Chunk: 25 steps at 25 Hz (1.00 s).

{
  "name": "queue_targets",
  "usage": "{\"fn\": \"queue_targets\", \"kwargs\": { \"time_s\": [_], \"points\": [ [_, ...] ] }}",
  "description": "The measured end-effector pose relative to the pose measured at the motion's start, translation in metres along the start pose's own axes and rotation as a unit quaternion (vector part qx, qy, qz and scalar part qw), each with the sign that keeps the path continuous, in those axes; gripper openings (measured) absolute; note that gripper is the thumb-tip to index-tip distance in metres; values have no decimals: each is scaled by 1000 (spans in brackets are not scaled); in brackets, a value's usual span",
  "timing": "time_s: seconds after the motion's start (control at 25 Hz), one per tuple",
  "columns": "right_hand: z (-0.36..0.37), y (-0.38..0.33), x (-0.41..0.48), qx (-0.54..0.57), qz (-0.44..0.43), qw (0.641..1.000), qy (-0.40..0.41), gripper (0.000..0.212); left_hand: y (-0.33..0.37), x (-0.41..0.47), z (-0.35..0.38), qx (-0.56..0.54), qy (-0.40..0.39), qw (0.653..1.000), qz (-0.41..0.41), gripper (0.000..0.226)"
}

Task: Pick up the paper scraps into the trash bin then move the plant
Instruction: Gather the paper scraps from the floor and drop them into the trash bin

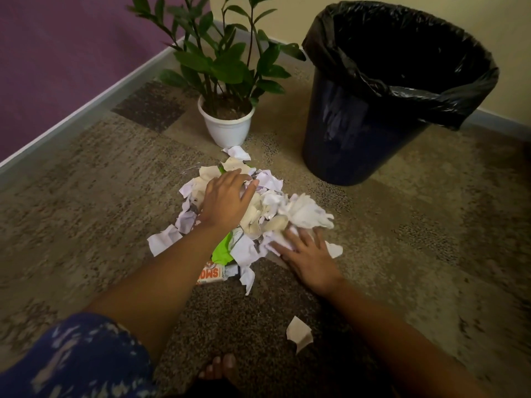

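Note:
A heap of white and cream paper scraps (pixel 267 208) lies on the carpet, with a green piece and an orange printed wrapper (pixel 211 274) at its near edge. My left hand (pixel 227 199) rests flat on the heap's left side, fingers spread. My right hand (pixel 307 254) presses on the heap's right near edge, fingers spread over white scraps. Neither hand has lifted anything. One loose scrap (pixel 298 333) lies apart, closer to me. The dark bin (pixel 359 133) with a black liner (pixel 402 53) stands at the right back. The plant in a white pot (pixel 227 127) stands just behind the heap.
A purple wall (pixel 57 58) with a pale skirting runs along the left. A cream wall stands behind the bin. My bare toes (pixel 218 366) and a blue patterned garment (pixel 77 357) show at the bottom. Patterned carpet (pixel 431 254) stretches to the right.

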State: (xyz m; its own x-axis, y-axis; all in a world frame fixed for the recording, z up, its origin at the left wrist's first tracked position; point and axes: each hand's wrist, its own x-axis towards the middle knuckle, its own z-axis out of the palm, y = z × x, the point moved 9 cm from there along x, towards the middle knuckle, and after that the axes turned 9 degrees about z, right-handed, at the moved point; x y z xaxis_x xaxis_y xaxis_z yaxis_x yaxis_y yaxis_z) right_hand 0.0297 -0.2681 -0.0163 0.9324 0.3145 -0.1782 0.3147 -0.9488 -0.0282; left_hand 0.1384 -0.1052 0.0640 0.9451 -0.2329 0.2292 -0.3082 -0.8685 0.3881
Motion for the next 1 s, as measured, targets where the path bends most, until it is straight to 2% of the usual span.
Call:
{"fn": "queue_targets", "kwargs": {
  "time_s": [0.04, 0.08, 0.2, 0.28, 0.4, 0.6, 0.68, 0.76, 0.84, 0.96, 1.0],
  "points": [
    [-10, 3, 3, 19, 12, 1000, 11, 47, 2, 0, -1, 0, 1, 1000, 3, 34],
    [-18, 0, 1, 26, -10, 999, 21, 45, 3, 1, -2, -1, 2, 1000, 4, 35],
    [-17, -27, -33, 3, -196, 980, 27, 41, 2, 1, -5, -3, 4, 1000, -2, 35],
    [-4, -36, -66, -9, -276, 961, 21, 36, 0, 1, -5, 1, 3, 1000, -7, 36],
    [11, -32, -90, -4, -298, 955, 1, 41, -2, -1, -7, 4, 9, 1000, -9, 36],
    [6, -40, -86, -17, -327, 945, 28, 38, -4, -2, -5, 3, -7, 1000, -10, 37],
    [-9, -34, -68, 47, -245, 968, 39, 38, -4, -2, -5, 2, -7, 1000, -7, 37],
    [-32, -12, -40, 154, -83, 982, 69, 42, -6, -2, -8, 2, 5, 1000, -11, 37],
    [-56, 9, -15, 239, 53, 961, 130, 43, -11, -2, -11, 10, 17, 1000, -23, 36],
    [-85, 29, 20, 301, 186, 915, 191, 25, -15, -2, -11, -13, 17, 999, -39, 36],
    [-89, 36, 30, 310, 227, 904, 189, 26, -12, -2, -10, -36, 11, 999, -35, 37]
  ]
}}
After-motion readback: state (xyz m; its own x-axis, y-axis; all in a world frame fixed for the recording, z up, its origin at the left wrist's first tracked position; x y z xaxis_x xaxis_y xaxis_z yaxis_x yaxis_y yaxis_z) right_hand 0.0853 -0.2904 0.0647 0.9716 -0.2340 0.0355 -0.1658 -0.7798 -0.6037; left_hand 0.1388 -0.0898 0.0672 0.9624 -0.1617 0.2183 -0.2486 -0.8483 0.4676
